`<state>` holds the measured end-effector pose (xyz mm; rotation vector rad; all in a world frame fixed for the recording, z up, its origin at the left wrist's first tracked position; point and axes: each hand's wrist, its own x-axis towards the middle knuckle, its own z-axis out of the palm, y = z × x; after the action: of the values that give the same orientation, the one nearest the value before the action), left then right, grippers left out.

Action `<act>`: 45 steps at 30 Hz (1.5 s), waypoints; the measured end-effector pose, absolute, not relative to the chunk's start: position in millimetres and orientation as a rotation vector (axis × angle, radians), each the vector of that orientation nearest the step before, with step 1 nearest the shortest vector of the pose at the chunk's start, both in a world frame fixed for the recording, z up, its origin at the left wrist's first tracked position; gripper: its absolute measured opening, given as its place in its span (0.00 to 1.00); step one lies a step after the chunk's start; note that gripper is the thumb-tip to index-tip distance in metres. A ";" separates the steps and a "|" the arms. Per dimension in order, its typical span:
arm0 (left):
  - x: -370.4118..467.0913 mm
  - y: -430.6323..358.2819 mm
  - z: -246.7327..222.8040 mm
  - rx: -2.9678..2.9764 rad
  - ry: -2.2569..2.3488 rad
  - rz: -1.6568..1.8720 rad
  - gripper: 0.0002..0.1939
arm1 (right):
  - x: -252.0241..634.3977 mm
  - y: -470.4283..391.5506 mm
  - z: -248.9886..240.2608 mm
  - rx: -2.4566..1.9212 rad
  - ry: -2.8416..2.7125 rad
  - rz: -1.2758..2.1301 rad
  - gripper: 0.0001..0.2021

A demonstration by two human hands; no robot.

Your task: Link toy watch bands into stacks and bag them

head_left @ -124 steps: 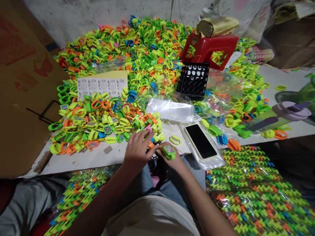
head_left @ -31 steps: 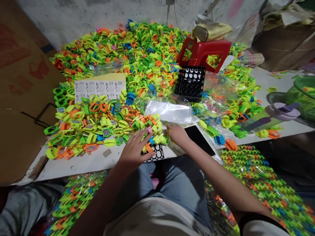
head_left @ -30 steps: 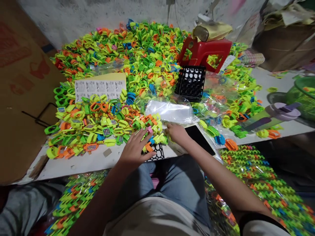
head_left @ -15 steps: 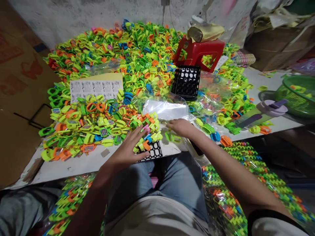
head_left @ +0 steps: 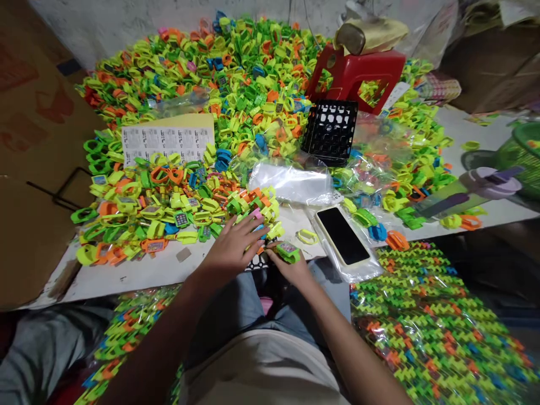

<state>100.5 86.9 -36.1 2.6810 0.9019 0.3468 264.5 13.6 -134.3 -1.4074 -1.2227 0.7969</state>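
Bright plastic toy watches [head_left: 242, 205] stand packed on a black grid tray [head_left: 258, 262] at the table's front edge. My left hand [head_left: 234, 247] lies over them with its fingers stretched out, hiding much of the tray. Close beside it, my right hand [head_left: 293, 271] holds a green toy watch [head_left: 288, 252] with a printed face; its fingertips reach the tray's right corner. A single yellow-green toy watch [head_left: 307, 237] lies on the white table just beyond my right hand.
A phone [head_left: 343, 235] lies on clear plastic bags at right. Clear bags [head_left: 291, 183], a label sheet [head_left: 169, 143], black trays [head_left: 329, 132] and a red stool [head_left: 358, 73] sit among heaped watches. A bottle [head_left: 468, 194] and a green basket [head_left: 523, 157] are further right.
My right hand has come left and nearer to me from the table, now with a green toy watch in it. The phone is uncovered. My left hand stays by the tray; the view has shifted slightly.
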 end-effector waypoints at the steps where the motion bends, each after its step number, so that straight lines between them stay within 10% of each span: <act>1: 102.9 86.1 -37.8 2.682 0.902 0.330 0.20 | 265.3 13.8 -137.4 -1.410 -1.233 0.780 0.10; 16: 109.2 79.7 -50.9 2.790 0.878 0.520 0.35 | 260.7 23.9 -123.4 -1.728 -1.852 0.504 0.07; 45: 115.1 89.8 -44.8 2.892 1.002 0.426 0.20 | 264.1 39.0 -119.1 -1.796 -1.995 0.624 0.07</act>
<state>115.1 89.8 -44.8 2.8924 1.0023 0.4259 264.1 39.0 -119.1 -1.7960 -1.9950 0.6236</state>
